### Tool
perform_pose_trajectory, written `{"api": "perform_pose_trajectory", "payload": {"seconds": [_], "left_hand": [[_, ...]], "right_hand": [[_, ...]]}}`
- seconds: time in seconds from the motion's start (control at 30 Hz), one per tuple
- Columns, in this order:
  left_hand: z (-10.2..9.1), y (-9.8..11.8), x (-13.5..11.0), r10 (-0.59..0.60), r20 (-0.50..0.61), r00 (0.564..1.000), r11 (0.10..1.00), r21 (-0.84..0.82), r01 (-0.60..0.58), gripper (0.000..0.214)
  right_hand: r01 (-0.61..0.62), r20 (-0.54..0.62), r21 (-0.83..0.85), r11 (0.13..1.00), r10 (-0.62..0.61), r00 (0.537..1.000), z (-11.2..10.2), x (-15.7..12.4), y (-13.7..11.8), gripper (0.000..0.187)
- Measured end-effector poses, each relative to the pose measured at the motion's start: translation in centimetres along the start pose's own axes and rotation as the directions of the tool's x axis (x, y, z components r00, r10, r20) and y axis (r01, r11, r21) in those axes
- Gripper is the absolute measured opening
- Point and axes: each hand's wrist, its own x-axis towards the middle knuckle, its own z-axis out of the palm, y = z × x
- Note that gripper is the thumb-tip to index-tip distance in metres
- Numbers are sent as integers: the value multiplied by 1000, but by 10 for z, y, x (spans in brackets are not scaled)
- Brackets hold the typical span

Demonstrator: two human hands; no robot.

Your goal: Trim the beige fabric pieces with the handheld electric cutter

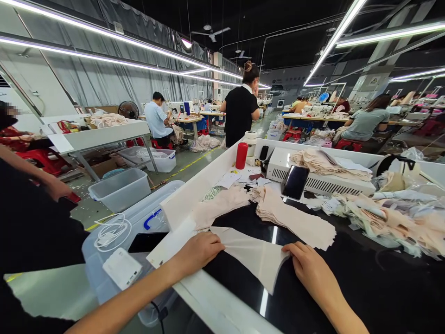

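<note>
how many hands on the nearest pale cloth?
2: the left hand at the pale cloth's left end, the right hand at its right edge. Neither is hidden.

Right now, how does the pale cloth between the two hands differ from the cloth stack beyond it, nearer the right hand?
The pale cloth looks like a thin sheet; the cloth stack shows many layered edges. The pale cloth is spread between the left hand and right hand; the cloth stack lies untouched. The pale cloth looks whiter, the cloth stack pinker. Both are light-coloured.
</note>
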Motion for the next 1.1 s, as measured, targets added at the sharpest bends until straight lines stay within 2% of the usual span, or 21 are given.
{"api": "perform_pose_trajectory", "payload": {"seconds": [0.17, 0.3, 0.4, 0.53, 0.7, 0.77, 0.93, 1.1], "left_hand": [[-11, 18, -13, -23, -5, 1000, 1000, 5, 23, 19], [-8, 21, -10, -18, -37, 999, 995, -100, 14, 20], [-3, 19, -7, -19, -13, 1000, 996, -92, 18, 21], [2, 11, -10, -96, 30, 995, 995, 28, 95, 26], [5, -8, -19, -278, -70, 958, 946, 152, 286, 39], [3, -11, -20, -307, -96, 947, 934, 158, 319, 38], [-6, -4, -13, -210, -63, 976, 972, 90, 215, 25], [-3, -1, -2, -75, -30, 997, 996, 35, 76, 19]], "right_hand": [[-11, -11, -14, 1000, 10, 1000, -1, 0, -6, 30], [2, -35, -45, 999, -4, 999, -5, 0, -12, 30], [62, -70, -76, 995, -67, 995, -4, -1, -17, 34], [126, -81, -104, 987, -135, 988, 2, -1, -17, 36], [99, -41, -35, 994, -100, 994, 6, -2, -13, 36], [90, -23, -12, 996, -90, 996, 5, -1, -12, 35], [77, -4, 8, 997, -77, 997, 2, 0, -12, 34], [65, -3, -1, 998, -65, 998, 1, -1, -15, 38]]}}
